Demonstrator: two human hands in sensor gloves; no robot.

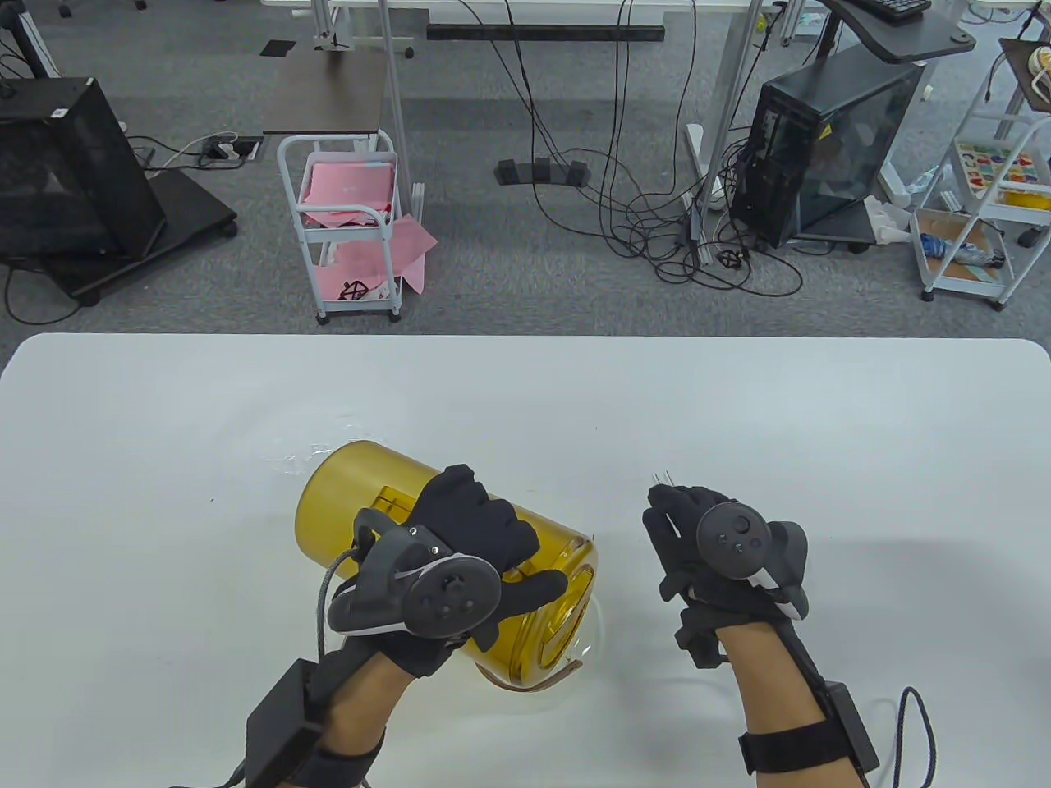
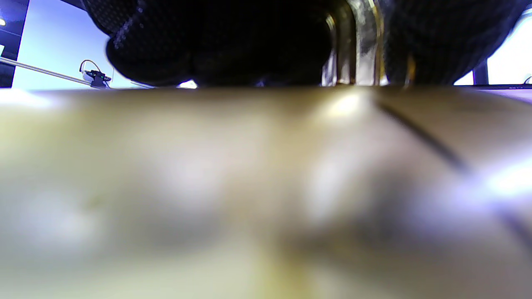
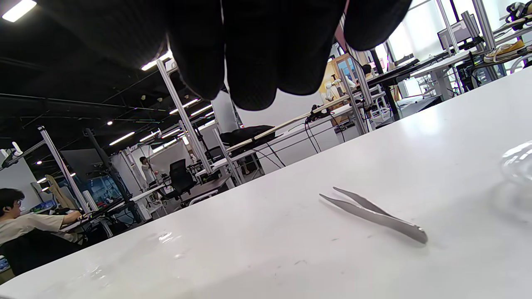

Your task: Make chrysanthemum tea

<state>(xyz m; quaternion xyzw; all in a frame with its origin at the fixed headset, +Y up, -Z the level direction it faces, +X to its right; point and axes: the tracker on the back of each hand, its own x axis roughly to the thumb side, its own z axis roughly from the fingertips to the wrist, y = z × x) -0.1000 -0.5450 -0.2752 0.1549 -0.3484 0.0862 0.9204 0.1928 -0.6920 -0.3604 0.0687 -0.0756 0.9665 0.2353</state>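
Early in the task, by the look of it. Amber jar (image 1: pixel 369 501) lying tipped on its side at the near left of the white table (image 1: pixel 525 394), base toward the far left, mouth toward the near right. Left hand (image 1: pixel 468 550) wrapped over its upper side, fingers curled round the wall, thumb toward the mouth end; gripping it, lifted or merely rolled cannot be told. Left wrist view filled with blurred amber wall, gloved fingers (image 2: pixel 216 41) clamped along its top. Just under the jar mouth, a faint clear glass rim (image 1: pixel 595 636), perhaps a cup or the lid; too transparent to name. No flowers seen inside the jar or on the table, no water, no kettle.

Further right, right hand (image 1: pixel 698 550) hovering above the table, fingers hanging loosely curled, nothing held. Beneath and just beyond it, metal tweezers (image 3: pixel 374 214) lying flat on the table, untouched, tips showing past the fingertips in the table view. A clear glass edge (image 3: pixel 517 162) at the right margin of the right wrist view.

Judged remaining: taking up the tweezers, lifting chrysanthemums from the jar into the glass, adding hot water. Nearly everything left to do.
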